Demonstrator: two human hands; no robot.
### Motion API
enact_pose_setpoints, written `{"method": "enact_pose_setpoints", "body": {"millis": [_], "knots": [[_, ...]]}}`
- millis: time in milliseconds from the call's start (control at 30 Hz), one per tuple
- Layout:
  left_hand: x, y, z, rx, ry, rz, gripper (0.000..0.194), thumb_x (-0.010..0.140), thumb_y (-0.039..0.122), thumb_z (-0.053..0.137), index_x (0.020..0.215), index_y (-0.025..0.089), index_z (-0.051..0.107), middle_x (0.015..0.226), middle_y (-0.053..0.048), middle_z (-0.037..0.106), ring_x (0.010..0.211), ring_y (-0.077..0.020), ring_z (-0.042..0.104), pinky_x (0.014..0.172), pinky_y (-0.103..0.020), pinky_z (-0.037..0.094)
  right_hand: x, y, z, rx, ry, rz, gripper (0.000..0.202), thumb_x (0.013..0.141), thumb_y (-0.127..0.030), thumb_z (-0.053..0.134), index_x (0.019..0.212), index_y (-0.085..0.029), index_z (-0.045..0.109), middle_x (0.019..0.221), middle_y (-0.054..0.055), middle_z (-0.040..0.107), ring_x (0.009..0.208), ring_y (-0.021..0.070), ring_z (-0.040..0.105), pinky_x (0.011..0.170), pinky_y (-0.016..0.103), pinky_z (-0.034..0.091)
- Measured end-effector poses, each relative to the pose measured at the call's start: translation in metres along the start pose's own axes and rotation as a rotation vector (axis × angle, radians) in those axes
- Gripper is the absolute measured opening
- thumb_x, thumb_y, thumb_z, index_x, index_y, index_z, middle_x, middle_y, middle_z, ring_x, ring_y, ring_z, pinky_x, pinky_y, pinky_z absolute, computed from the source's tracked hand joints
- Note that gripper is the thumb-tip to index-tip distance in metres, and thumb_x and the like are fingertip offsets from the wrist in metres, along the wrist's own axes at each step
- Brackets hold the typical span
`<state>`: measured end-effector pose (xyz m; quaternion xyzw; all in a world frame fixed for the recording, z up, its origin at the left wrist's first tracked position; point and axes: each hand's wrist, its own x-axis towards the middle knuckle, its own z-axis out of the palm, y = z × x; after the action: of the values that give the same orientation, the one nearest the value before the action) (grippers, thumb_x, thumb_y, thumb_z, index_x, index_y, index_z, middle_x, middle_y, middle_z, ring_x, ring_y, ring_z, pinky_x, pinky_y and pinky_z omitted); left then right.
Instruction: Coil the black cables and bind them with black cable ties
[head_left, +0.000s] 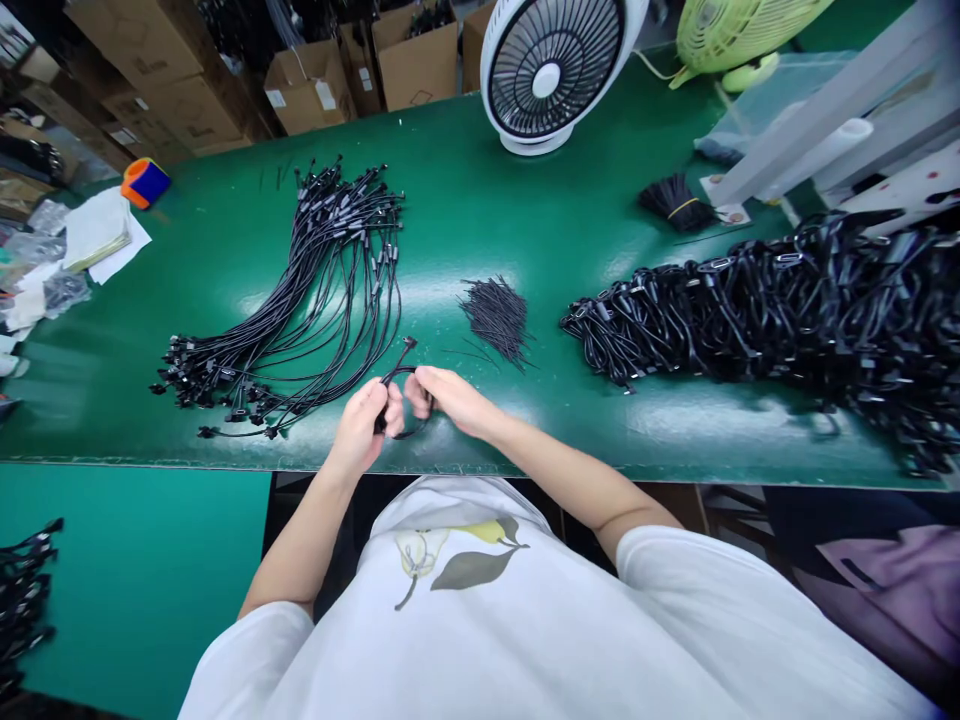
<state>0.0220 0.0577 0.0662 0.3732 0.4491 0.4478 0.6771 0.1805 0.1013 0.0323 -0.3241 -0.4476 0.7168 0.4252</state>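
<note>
Near the table's front edge, my left hand (369,418) is closed on a looped black cable (405,371), whose plug end sticks up between the hands. My right hand (442,392) pinches the same loop from the other side. Beyond them to the left lies a spread bundle of long black cables (300,290) with small connectors at both ends. A small pile of thin black ties (496,318) rests ahead of my right hand. On the right stretches a big heap of coiled black cables (697,315).
The green table (480,220) carries a white fan (546,80), a banded black bundle (679,203), an orange and blue roll (145,183) and papers (101,230). A green fan (735,35) and grey posts stand back right. Cardboard boxes (416,60) line the far edge.
</note>
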Motion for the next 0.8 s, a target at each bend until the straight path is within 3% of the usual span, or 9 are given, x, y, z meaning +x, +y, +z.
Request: {"method": "enact_pose_setpoints", "body": {"millis": [67, 133, 233, 333, 400, 567, 700, 800], "knots": [[-0.002, -0.014, 0.003, 0.076, -0.033, -0.026, 0.044, 0.083, 0.059, 0.062, 0.076, 0.016, 0.056, 0.053, 0.005, 0.042, 0.047, -0.0113, 0.047, 0.052, -0.025, 0.038, -0.006, 0.006, 0.007, 0.257, 0.056, 0.097, 0.047, 0.083, -0.063, 0.058, 0.070, -0.019, 0.046, 0.052, -0.010, 0.024, 0.048, 0.0071, 0.023, 0.051, 0.022, 0.031], [-0.004, -0.030, 0.004, 0.197, -0.021, -0.002, 0.049, 0.086, 0.064, 0.052, 0.074, 0.017, 0.054, 0.053, 0.005, 0.040, 0.053, -0.0137, 0.050, 0.058, -0.028, 0.041, -0.010, 0.005, 0.013, 0.426, 0.121, 0.113, 0.049, 0.079, -0.062, 0.065, 0.067, -0.019, 0.043, 0.053, -0.011, 0.020, 0.048, 0.0060, 0.020, 0.051, 0.021, 0.031], [-0.006, -0.047, 0.000, 0.353, 0.068, 0.071, 0.043, 0.085, 0.061, 0.057, 0.081, 0.019, 0.054, 0.062, 0.003, 0.046, 0.058, -0.0143, 0.048, 0.063, -0.029, 0.039, -0.015, 0.003, 0.019, 0.500, 0.087, 0.147, 0.053, 0.076, -0.068, 0.063, 0.069, -0.019, 0.045, 0.058, -0.007, 0.033, 0.055, 0.0082, 0.039, 0.057, 0.023, 0.041], [-0.004, -0.054, -0.006, 0.553, 0.090, 0.109, 0.050, 0.066, 0.041, 0.083, 0.103, 0.019, 0.059, 0.082, -0.002, 0.055, 0.067, -0.0170, 0.048, 0.067, -0.030, 0.040, -0.017, 0.010, 0.022, 0.408, 0.098, 0.152, 0.053, 0.074, -0.070, 0.062, 0.085, -0.020, 0.053, 0.075, -0.001, 0.054, 0.065, 0.0122, 0.052, 0.056, 0.026, 0.044], [-0.001, -0.057, -0.009, 0.684, 0.097, 0.135, 0.051, 0.064, 0.029, 0.084, 0.109, 0.019, 0.061, 0.088, -0.004, 0.056, 0.076, -0.0215, 0.052, 0.074, -0.033, 0.041, -0.016, 0.020, 0.024, 0.307, 0.136, 0.122, 0.053, 0.071, -0.063, 0.069, 0.097, -0.020, 0.056, 0.089, 0.003, 0.063, 0.071, 0.0129, 0.056, 0.058, 0.025, 0.046], [0.006, -0.069, -0.013, 0.736, 0.058, 0.066, 0.017, 0.076, 0.026, 0.070, 0.091, 0.019, 0.065, 0.092, -0.009, 0.061, 0.097, -0.0303, 0.055, 0.092, -0.042, 0.039, -0.008, 0.034, 0.024, 0.225, 0.225, 0.112, 0.041, 0.074, -0.049, 0.070, 0.095, -0.021, 0.049, 0.076, -0.003, 0.059, 0.058, 0.0084, 0.052, 0.050, 0.020, 0.041], [0.001, -0.071, -0.010, 0.640, -0.071, 0.012, 0.024, 0.080, 0.037, 0.068, 0.093, 0.017, 0.067, 0.106, -0.011, 0.064, 0.109, -0.0310, 0.053, 0.100, -0.044, 0.036, -0.008, 0.023, 0.019, 0.279, 0.034, 0.039, 0.038, 0.080, -0.042, 0.067, 0.107, -0.023, 0.048, 0.075, -0.006, 0.054, 0.058, 0.0072, 0.051, 0.053, 0.020, 0.043], [-0.008, -0.066, -0.001, 0.375, -0.237, -0.140, 0.037, 0.082, 0.052, 0.065, 0.080, 0.015, 0.064, 0.082, -0.007, 0.062, 0.087, -0.0241, 0.059, 0.092, -0.041, 0.044, -0.010, 0.010, 0.015, 0.353, -0.156, 0.081, 0.030, 0.083, -0.040, 0.065, 0.100, -0.022, 0.048, 0.070, -0.008, 0.049, 0.050, 0.0035, 0.042, 0.047, 0.016, 0.036]]}}
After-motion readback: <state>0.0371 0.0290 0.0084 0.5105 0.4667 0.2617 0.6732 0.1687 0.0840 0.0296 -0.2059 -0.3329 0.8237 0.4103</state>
